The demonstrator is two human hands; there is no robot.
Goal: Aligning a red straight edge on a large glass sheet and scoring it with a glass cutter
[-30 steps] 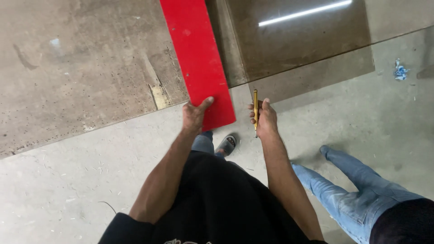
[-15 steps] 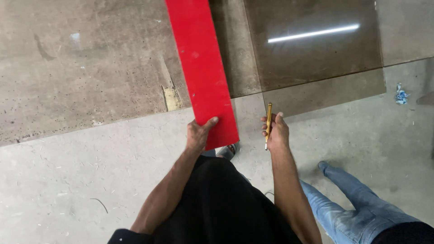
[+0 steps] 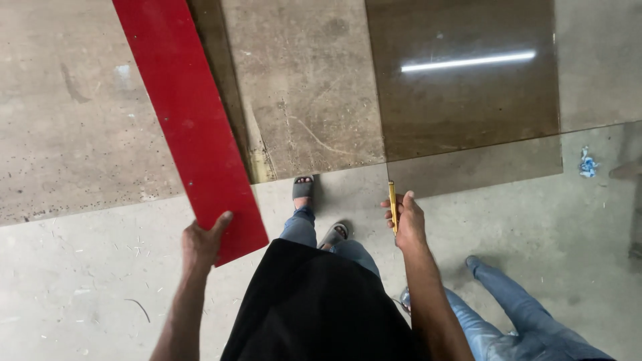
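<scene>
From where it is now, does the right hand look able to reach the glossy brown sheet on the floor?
Probably yes. The right hand, gripping a slim yellow tool, hovers just short of the glossy brown sheet, and nothing lies between them. The left hand is busy holding the red board.

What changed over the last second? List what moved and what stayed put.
The hands have drawn apart: the left hand swung the near end of the red strip out to the person's left, and the right hand sits farther right. A sandalled foot has stepped forward. Unchanged: both grips, the right still on the yellow tool; the brown glass sheet on the floor.
</scene>
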